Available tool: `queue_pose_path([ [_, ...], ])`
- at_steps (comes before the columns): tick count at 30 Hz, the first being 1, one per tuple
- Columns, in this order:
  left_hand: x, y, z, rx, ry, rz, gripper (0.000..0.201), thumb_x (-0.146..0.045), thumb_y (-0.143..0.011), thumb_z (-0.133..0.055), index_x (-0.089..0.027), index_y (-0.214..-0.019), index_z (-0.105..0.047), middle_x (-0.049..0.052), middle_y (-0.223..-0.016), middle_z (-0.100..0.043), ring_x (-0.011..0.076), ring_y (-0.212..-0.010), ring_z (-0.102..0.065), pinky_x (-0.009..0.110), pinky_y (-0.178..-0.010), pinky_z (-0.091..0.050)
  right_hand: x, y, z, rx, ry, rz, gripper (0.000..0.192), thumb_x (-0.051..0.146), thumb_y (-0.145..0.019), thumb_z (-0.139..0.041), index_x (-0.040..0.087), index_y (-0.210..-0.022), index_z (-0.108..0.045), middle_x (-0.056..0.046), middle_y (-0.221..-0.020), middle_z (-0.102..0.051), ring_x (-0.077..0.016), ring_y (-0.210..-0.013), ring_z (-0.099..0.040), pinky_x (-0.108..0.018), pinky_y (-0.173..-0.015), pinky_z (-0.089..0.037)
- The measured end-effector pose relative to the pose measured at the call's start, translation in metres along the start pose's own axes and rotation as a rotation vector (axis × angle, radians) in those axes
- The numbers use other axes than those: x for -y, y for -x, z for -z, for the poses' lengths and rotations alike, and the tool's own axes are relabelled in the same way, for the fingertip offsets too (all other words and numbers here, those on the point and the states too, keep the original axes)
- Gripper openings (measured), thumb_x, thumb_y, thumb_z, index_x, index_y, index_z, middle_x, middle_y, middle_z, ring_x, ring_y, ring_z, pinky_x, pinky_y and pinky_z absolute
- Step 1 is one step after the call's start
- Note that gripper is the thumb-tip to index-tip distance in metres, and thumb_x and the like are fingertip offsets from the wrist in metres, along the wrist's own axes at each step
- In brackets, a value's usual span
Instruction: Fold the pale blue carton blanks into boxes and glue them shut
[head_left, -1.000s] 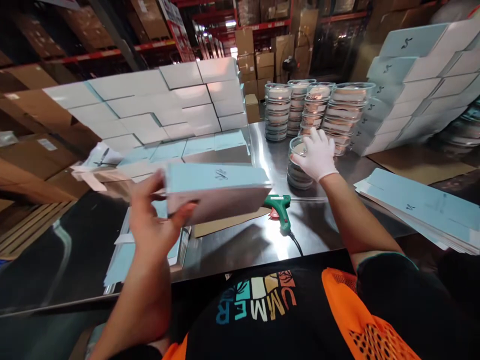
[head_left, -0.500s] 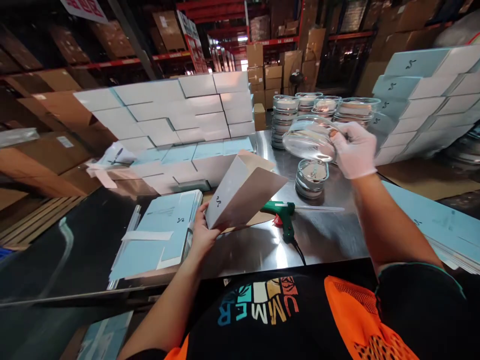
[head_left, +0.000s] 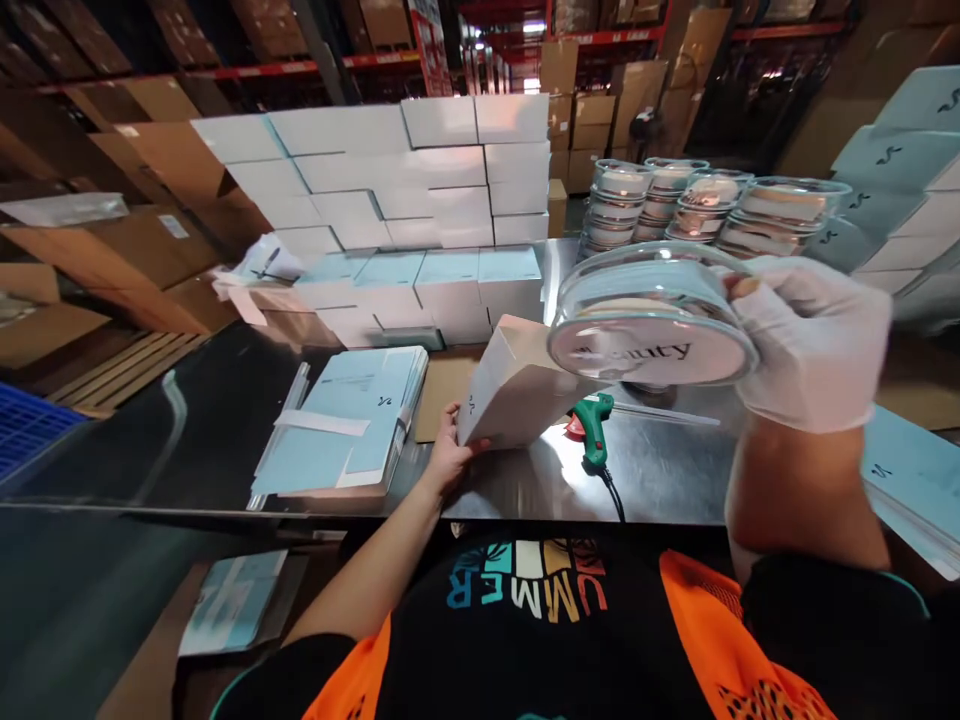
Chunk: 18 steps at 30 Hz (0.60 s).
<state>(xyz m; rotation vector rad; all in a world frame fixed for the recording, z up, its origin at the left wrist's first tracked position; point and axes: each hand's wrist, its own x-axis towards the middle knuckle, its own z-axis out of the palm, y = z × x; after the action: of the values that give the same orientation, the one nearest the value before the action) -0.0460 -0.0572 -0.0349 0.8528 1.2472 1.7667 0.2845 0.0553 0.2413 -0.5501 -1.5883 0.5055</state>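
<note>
Round clear container held up at the right, open box steadied at the near middle of the bench.

The gloved right hand (head_left: 814,340) is closed around the edge of a round clear container (head_left: 651,325), raised just above an open white box (head_left: 517,385). The bare left hand (head_left: 448,452) grips that box's near corner, tilted on the steel bench (head_left: 525,480). A green glue gun (head_left: 596,428) lies just right of the box; flat blue cartons (head_left: 352,420) sit to its left.

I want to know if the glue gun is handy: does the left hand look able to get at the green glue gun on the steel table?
Probably yes, once freed: the left hand grips the white carton, and the green glue gun lies just beyond it on the steel table, nothing between.
</note>
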Motion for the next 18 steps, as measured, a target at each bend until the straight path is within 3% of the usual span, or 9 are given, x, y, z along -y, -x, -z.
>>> queue_pose_path([
  [3,0.001,0.001,0.001,0.037,0.007,0.004,0.103,-0.040,-0.051,-0.109,-0.029,-0.135,-0.050,0.003,-0.121,-0.069,0.0206,-0.102,-0.071,0.031,-0.090,-0.057,0.004,-0.004,0.003,0.140,0.047,-0.050,0.018,0.053,-0.095,-0.086,0.035,-0.095,-0.088,-0.001,-0.094,-0.083,-0.0252,-0.082,-0.076,-0.047,-0.080,-0.066],
  [7,0.003,0.003,-0.001,0.174,-0.088,0.037,0.104,-0.043,-0.045,-0.112,-0.025,-0.132,-0.057,0.006,-0.122,-0.071,0.0242,-0.109,-0.072,0.035,-0.098,-0.059,-0.002,0.000,-0.027,0.505,0.213,0.039,0.029,0.054,-0.099,-0.079,0.026,-0.098,-0.087,-0.007,-0.102,-0.085,-0.0319,-0.103,-0.079,-0.057,-0.098,-0.065],
  [9,0.004,0.004,-0.002,0.232,-0.180,0.041,0.098,-0.045,-0.050,-0.111,-0.022,-0.129,-0.060,0.009,-0.122,-0.072,0.0266,-0.113,-0.073,0.040,-0.104,-0.059,-0.011,0.008,-0.041,0.594,0.216,0.107,0.039,0.057,-0.098,-0.079,0.023,-0.116,-0.085,-0.011,-0.121,-0.083,-0.0363,-0.123,-0.076,-0.062,-0.112,-0.061],
  [11,0.005,0.005,-0.002,0.253,-0.304,0.003,0.092,-0.047,-0.055,-0.109,-0.019,-0.129,-0.063,0.011,-0.121,-0.074,0.0307,-0.115,-0.073,0.046,-0.107,-0.060,-0.023,0.024,-0.046,0.562,0.122,0.110,0.057,0.063,-0.099,-0.077,0.026,-0.142,-0.075,-0.012,-0.146,-0.075,-0.0367,-0.141,-0.068,-0.061,-0.122,-0.055],
  [13,0.007,0.007,-0.002,0.248,-0.405,-0.053,0.092,-0.049,-0.056,-0.109,-0.018,-0.131,-0.065,0.013,-0.121,-0.076,0.0365,-0.118,-0.073,0.053,-0.107,-0.061,-0.039,0.050,-0.044,0.450,-0.003,0.057,0.071,0.070,-0.102,-0.072,0.031,-0.159,-0.061,-0.012,-0.164,-0.062,-0.0351,-0.151,-0.062,-0.059,-0.126,-0.052],
  [16,0.009,0.011,-0.003,0.235,-0.445,-0.132,0.105,-0.054,-0.059,-0.107,-0.018,-0.146,-0.060,0.019,-0.135,-0.072,0.0412,-0.128,-0.070,0.058,-0.109,-0.060,-0.066,0.102,-0.047,0.328,-0.076,-0.076,0.090,0.082,-0.096,-0.071,0.030,-0.166,-0.050,-0.016,-0.173,-0.051,-0.0369,-0.155,-0.058,-0.061,-0.129,-0.048],
  [18,0.006,0.014,-0.005,0.205,-0.438,-0.226,0.110,-0.061,-0.068,-0.101,-0.022,-0.158,-0.052,0.022,-0.145,-0.067,0.0398,-0.133,-0.067,0.057,-0.110,-0.059,-0.081,0.135,-0.057,0.360,-0.066,-0.175,0.099,0.087,-0.089,-0.074,0.027,-0.164,-0.054,-0.019,-0.175,-0.048,-0.0401,-0.161,-0.051,-0.063,-0.134,-0.040],
])
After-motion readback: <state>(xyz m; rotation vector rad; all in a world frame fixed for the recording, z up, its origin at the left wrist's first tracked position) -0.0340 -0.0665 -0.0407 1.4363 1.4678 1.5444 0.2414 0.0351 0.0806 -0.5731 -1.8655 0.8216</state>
